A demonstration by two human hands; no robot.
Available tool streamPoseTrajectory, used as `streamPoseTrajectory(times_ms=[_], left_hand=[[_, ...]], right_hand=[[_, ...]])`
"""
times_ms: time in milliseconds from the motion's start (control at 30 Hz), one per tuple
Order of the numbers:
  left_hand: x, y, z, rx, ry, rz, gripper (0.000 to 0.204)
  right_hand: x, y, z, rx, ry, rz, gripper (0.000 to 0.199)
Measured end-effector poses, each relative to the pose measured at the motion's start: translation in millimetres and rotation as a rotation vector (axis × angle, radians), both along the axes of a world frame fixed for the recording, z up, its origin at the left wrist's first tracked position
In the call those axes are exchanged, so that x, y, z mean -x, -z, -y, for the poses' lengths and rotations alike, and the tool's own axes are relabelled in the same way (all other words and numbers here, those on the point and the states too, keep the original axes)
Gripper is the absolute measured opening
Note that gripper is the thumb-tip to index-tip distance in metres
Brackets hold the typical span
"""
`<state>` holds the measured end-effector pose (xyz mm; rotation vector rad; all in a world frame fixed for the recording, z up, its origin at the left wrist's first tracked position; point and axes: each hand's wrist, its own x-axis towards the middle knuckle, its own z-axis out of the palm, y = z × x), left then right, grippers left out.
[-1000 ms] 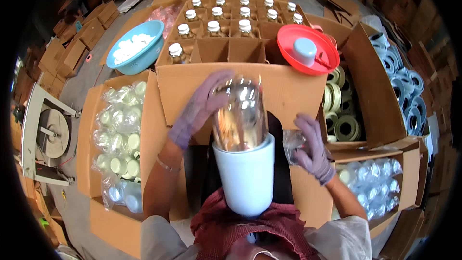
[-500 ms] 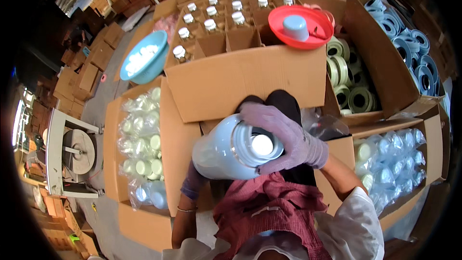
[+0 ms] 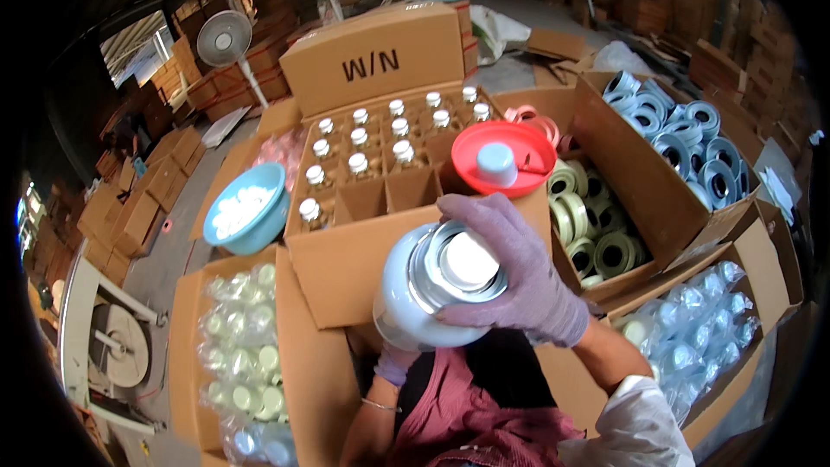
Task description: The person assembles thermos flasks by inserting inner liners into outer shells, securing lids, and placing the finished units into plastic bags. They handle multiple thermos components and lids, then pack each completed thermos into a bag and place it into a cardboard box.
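Observation:
A shiny light-blue thermos flask (image 3: 399,290) is tilted in front of me, its mouth toward me and to the right. In its neck sits a round white stopper (image 3: 469,261), circled by silvery and pale rings. My right hand (image 3: 532,285), in a lilac glove, wraps round the neck with the thumb below and the fingers above. My left hand (image 3: 396,363), also gloved, holds the flask from beneath; its fingers are mostly hidden behind the body.
Ahead stands a divided carton (image 3: 346,251) of white-capped bottles, with a red bowl (image 3: 536,156) holding a blue cup. A blue basin (image 3: 284,216) of white caps sits left. Boxes of green rings (image 3: 571,212), blue rings (image 3: 718,182) and bagged parts (image 3: 692,329) surround me.
My view has tilted up, bringing more of the room into sight. The flask has turned more mouth-up, and the white stopper shows larger in the neck. Both hands stay on the flask.

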<state>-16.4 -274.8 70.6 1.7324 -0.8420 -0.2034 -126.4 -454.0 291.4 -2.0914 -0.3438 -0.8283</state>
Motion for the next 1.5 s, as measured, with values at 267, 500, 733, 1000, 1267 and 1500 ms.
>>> streamPoseTrajectory(times_ms=[267, 500, 733, 1000, 1267, 1500], left_hand=[[-2, 10, 18, 0.172, -0.096, -0.211, 0.052], [-11, 0, 3, 0.150, -0.141, -0.266, 0.045], [-79, -77, -35, -0.175, -0.137, 0.062, 0.038], [-21, -174, 14, -0.719, 0.460, 0.573, 0.019], [1, -106, 31, -0.784, 0.527, 0.516, 0.018], [1, -110, 39, -0.826, 0.523, 0.465, 0.016]], right_hand=[[-50, 18, 7, -0.196, 0.032, -0.059, 0.064], [-52, 28, 14, -0.036, -0.221, 0.001, 0.067], [22, 124, 19, -0.445, -0.099, 0.081, 0.112], [98, 188, 5, 0.142, -0.171, -0.287, 0.031], [120, 160, 243, 0.458, 0.809, -0.285, 0.029], [179, 56, 469, 0.430, 1.737, -0.825, 0.048]])
